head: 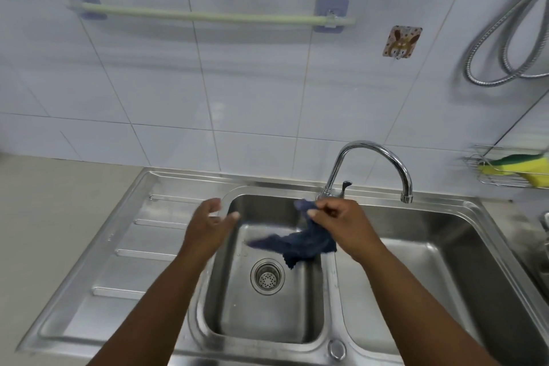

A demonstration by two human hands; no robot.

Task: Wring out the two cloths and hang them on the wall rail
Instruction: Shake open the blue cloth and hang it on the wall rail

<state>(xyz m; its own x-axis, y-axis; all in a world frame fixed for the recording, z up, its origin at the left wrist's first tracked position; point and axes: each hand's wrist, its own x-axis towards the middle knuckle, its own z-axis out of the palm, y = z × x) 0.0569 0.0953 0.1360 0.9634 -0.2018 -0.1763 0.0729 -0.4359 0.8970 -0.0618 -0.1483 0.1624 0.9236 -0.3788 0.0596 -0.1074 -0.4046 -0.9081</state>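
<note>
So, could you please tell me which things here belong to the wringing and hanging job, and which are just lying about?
Job: dark blue cloth in the right hand, left hand, green wall rail, sink.
Lying about: sponge, shower hose, rabbit hook.

Cloth (300,242) over sink (267,321), faucet (371,163) behind, rail (208,16) on wall above
</note>
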